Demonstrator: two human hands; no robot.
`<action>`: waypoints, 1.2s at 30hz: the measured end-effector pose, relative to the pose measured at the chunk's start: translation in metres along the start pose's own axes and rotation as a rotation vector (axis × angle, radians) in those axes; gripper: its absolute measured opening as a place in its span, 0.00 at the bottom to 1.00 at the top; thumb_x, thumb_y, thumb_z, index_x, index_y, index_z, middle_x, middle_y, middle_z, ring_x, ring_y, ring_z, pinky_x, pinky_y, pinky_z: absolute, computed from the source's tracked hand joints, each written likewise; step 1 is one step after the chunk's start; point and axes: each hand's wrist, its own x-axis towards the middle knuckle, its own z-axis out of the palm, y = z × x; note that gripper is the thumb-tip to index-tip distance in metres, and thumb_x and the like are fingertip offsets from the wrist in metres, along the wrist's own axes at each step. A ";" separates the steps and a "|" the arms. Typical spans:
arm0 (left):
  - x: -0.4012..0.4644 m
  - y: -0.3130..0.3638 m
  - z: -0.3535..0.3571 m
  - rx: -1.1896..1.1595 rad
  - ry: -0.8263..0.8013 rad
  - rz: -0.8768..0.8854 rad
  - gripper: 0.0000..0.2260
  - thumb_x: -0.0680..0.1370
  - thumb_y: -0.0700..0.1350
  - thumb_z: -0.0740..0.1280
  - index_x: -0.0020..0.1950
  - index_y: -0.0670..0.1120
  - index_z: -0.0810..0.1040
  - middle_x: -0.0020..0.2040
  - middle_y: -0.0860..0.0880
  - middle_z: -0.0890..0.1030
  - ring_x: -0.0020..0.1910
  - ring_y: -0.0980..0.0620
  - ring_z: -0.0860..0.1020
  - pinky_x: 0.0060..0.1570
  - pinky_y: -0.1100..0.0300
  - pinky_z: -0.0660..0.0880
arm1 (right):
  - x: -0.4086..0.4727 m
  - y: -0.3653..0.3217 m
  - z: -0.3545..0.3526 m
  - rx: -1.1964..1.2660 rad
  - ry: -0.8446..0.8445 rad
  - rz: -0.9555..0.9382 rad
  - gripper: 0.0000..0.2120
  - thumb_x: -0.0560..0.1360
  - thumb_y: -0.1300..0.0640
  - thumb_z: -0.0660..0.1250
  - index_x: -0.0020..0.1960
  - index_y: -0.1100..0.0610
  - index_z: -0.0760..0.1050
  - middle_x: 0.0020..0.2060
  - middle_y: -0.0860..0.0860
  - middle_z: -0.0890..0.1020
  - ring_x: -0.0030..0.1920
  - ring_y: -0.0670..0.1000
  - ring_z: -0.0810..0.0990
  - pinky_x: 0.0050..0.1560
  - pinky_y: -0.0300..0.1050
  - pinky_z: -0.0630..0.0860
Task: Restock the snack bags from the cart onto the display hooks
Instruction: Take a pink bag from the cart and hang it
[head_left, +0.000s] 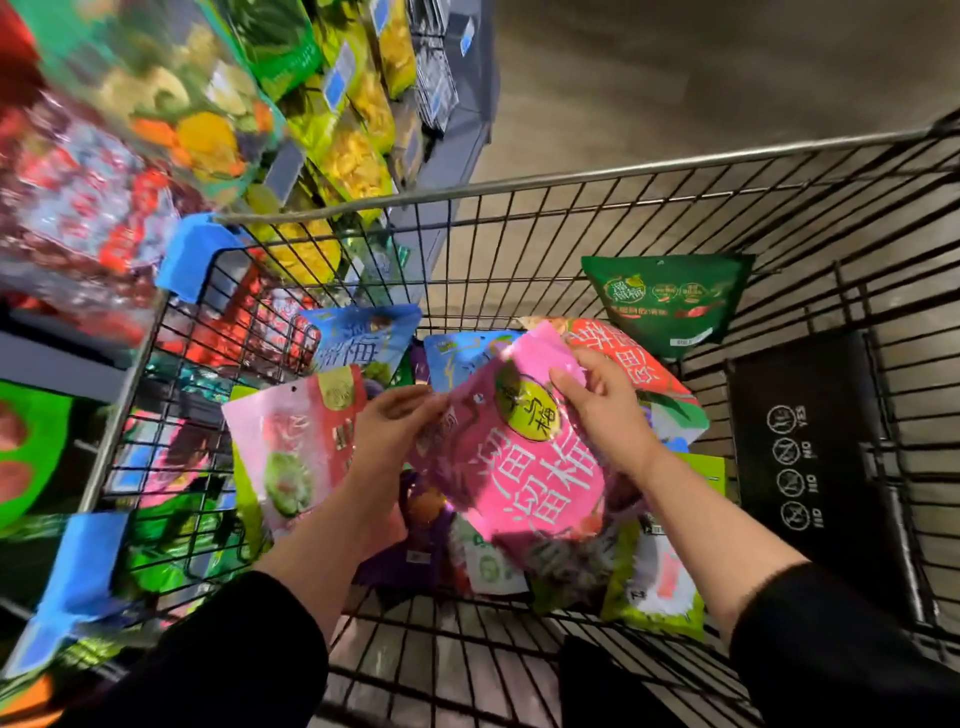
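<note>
Cart: a black wire cart (519, 223) with a grey top rail, seen from above; its basket holds a loose heap of snack bags.
Pink bag: a bright pink bag (524, 467) with large white characters and a yellow-green round badge is held up over the middle of the basket, tilted, above the heap.
Left hand: the left hand (387, 421) pinches the pink bag's left edge, fingers curled onto the film.
Right hand: the right hand (602, 410) grips the pink bag's upper right edge, thumb on the front and fingers curled behind.
Pale pink bag: a second bag (291, 441), pale pink with a green fruit picture, stands tilted near the cart's left wall, just beside the left wrist.
Blue bags: one blue bag (358, 338) leans near the front left corner; another (457, 358) shows just behind the pink bag.
Green bag: a dark green bag (667, 301) leans against the front right corner of the basket.
Red-orange bag: it (644, 364) lies under the right hand, partly covered.
Lower heap: purple, white and lime-green bags (649, 597) lie near the cart's near edge.
Child-seat flap: a black panel (810, 447) with white warning icons sits along the right wall.
Display: blurred hanging bags (156, 104) with blue price tags (195, 257) fill the rack left of the cart.
</note>
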 end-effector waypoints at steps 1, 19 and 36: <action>0.002 0.003 -0.008 -0.032 0.000 0.011 0.13 0.66 0.43 0.76 0.48 0.42 0.83 0.43 0.46 0.85 0.38 0.53 0.82 0.39 0.61 0.78 | 0.004 -0.004 0.008 0.070 0.021 0.017 0.07 0.76 0.57 0.65 0.50 0.59 0.79 0.40 0.55 0.79 0.41 0.52 0.75 0.45 0.50 0.72; 0.008 -0.018 -0.048 -0.025 0.227 -0.037 0.03 0.76 0.37 0.69 0.48 0.41 0.76 0.28 0.51 0.78 0.21 0.57 0.74 0.24 0.64 0.72 | -0.014 0.008 0.019 -1.085 0.540 -0.247 0.22 0.64 0.59 0.73 0.56 0.63 0.73 0.52 0.60 0.76 0.54 0.63 0.74 0.54 0.56 0.71; 0.000 0.015 -0.094 0.255 0.554 0.075 0.20 0.74 0.50 0.72 0.52 0.33 0.79 0.48 0.33 0.81 0.48 0.37 0.80 0.52 0.44 0.77 | -0.007 -0.014 0.112 -1.005 0.067 -0.018 0.06 0.75 0.60 0.63 0.47 0.60 0.78 0.43 0.63 0.82 0.44 0.64 0.79 0.39 0.52 0.68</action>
